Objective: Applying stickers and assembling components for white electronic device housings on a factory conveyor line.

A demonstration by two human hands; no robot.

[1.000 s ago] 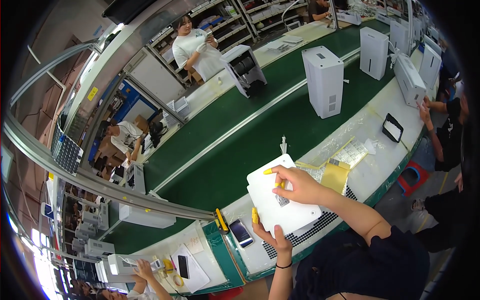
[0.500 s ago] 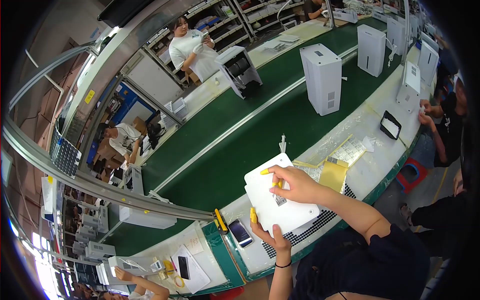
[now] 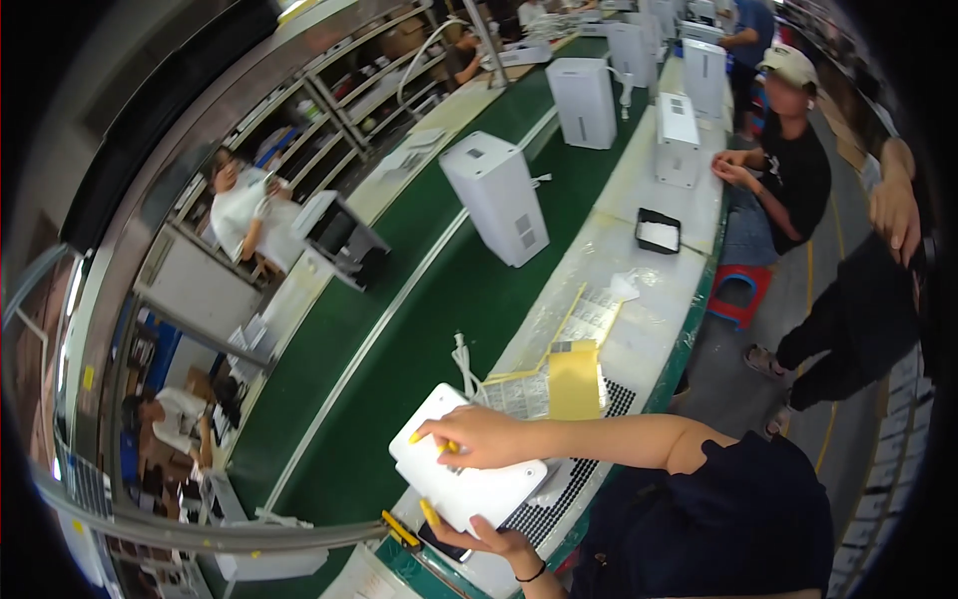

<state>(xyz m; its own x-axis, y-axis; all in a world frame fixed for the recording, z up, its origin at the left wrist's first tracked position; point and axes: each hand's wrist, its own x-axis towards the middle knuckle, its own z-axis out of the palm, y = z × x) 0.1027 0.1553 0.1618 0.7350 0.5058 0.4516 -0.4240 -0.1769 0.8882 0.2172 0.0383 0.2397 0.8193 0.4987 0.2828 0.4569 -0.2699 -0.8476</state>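
A flat white appliance panel [image 3: 479,491], with rounded corners and small round holes, lies in front of me on the near bench. My left hand [image 3: 489,539] grips its lower left edge, with the thumb near the corner and a yellow cover on a fingertip. Across the panel's upper face rests my right hand [image 3: 479,436], the index finger stretched out and yellow covers on its fingertips. A small printed label is partly hidden beneath these fingers. Beyond the panel sticks out a white power cord [image 3: 462,361]. Label sheets [image 3: 589,317] and yellow backing paper [image 3: 574,384] lie beside my right forearm.
Rows of black dots [image 3: 574,481] run along the bench by the panel. A yellow-black cutter [image 3: 401,530] lies near my left hand. White tower appliances [image 3: 499,200] stand on the green conveyor [image 3: 399,344]. A black tray [image 3: 659,236] sits farther along; a co-worker [image 3: 793,150] sits there.
My view has turned rightward, so the scene shifts left and down. Both hands stay on the panel, the right one still over the label area.
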